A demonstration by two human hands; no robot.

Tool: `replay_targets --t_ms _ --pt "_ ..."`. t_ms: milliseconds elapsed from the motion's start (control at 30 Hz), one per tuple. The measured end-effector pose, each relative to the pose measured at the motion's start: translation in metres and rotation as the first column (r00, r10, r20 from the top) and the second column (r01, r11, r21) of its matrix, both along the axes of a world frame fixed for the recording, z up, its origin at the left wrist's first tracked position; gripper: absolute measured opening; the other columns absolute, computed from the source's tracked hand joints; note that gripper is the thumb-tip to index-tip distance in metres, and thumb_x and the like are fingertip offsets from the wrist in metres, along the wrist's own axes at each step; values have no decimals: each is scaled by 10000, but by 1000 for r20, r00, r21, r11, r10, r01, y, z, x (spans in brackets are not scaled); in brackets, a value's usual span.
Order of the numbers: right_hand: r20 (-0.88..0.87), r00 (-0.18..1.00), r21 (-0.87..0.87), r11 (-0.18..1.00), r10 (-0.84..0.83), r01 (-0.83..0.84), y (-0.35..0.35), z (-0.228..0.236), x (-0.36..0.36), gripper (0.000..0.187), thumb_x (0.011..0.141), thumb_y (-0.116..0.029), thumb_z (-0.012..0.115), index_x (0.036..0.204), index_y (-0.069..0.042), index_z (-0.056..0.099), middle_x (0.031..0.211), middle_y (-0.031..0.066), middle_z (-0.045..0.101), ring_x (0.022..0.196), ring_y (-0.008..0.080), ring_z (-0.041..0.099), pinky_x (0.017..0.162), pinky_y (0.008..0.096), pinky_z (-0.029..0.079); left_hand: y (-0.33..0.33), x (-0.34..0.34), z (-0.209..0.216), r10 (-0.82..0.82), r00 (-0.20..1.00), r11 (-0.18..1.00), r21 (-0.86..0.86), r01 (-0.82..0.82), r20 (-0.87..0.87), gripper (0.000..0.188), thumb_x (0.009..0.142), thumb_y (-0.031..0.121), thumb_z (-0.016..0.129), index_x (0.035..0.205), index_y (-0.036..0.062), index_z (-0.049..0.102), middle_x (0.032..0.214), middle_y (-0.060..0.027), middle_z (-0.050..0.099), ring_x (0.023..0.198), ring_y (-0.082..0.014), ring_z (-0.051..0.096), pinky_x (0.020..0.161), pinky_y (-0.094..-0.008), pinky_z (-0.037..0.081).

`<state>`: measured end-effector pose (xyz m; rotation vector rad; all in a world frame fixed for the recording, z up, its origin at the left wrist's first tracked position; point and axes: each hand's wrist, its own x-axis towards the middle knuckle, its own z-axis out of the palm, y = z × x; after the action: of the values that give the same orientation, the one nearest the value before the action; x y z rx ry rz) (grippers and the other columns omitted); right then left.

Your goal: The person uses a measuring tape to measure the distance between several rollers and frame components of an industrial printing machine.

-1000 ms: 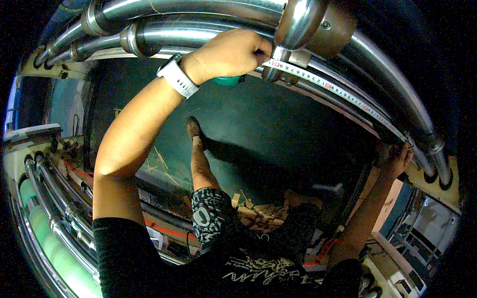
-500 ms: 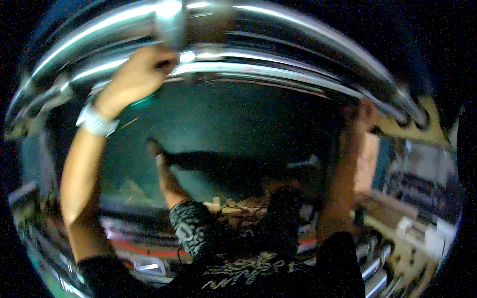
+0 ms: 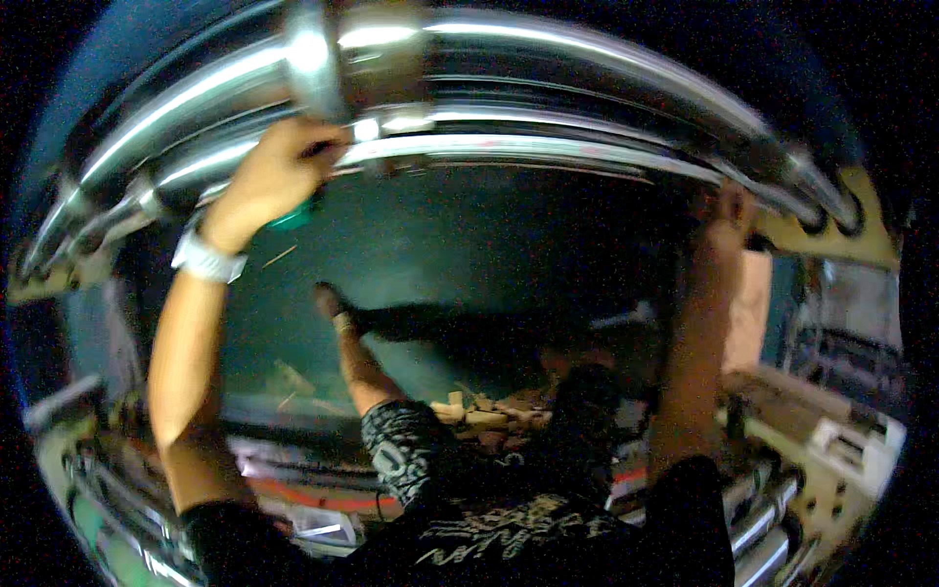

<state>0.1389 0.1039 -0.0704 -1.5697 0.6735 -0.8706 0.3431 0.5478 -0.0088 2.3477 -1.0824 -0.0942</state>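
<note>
The blurred pale tape [image 3: 528,147] stretches left to right along the metal bars [image 3: 587,47], best kept straight and taut. The curled left hand [image 3: 289,166] grips its left end; whether the right hand [image 3: 725,217] holds the other, I cannot tell.

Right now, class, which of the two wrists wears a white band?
The wrist of the left hand, the one with a green object beneath it: a white band crosses that wrist, while the wrist of the right hand shows none.
</note>
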Motion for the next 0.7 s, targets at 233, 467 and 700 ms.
replay_targets --t_ms 233,467,700 --pt "101 989 77 991 106 -114 -48 -38 -21 156 849 -242 515 912 -105 474 604 -1 448 502 112 406 448 260 357 -6 9 0 -9 983 993 111 29 -181 161 752 98 544 880 21 603 624 -121 569 581 -179 547 551 -302 417" --pt "126 990 348 932 59 -99 3 -47 -15 327 802 -414 492 926 -111 494 661 6 484 543 115 428 469 246 363 -7 8 4 -9 985 985 170 38 -170 191 750 104 546 915 28 605 676 -153 581 633 -212 564 604 -323 432" --pt "105 994 544 837 10 -66 12 -61 3 505 755 -585 469 940 -117 514 718 13 519 584 118 449 491 233 369 -8 -3 -1 202 939 978 99 -181 -278 220 815 163 522 948 12 609 683 -120 573 618 -170 520 593 -298 398"
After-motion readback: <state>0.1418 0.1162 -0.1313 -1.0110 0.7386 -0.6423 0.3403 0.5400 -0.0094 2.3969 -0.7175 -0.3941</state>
